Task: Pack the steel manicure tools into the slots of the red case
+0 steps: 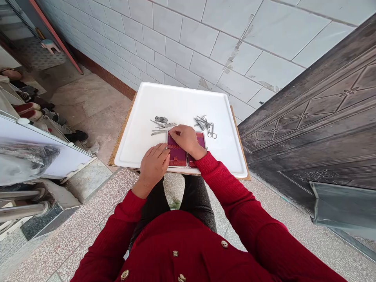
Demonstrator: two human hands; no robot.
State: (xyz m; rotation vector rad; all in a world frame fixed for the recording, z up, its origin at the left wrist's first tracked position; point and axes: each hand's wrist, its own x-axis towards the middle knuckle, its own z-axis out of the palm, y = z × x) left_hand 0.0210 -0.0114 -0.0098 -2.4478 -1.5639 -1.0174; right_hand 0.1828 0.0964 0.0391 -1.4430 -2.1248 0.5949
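An open manicure case (178, 156) with a red and purple lining and elastic loops lies near the front of the white tabletop (182, 102). My left hand (154, 162) is closed at the case's left edge, fingers together. Over the case reaches my right hand (187, 139), its fingertips pinched at the upper left corner; whatever they hold is hidden. Slim metal tools (160, 129) are spread just beyond the left half. A silver nail clipper pile (161, 119) sits behind them. To the right lie small scissors (211, 131) with other metal tools. My right wrist covers part of the case.
A white tiled wall (176, 39) rises behind the table. On the right stands a dark patterned door (302, 113). Shoes on a rack (29, 109) are at the left. My legs (196, 196) are under the table's front edge.
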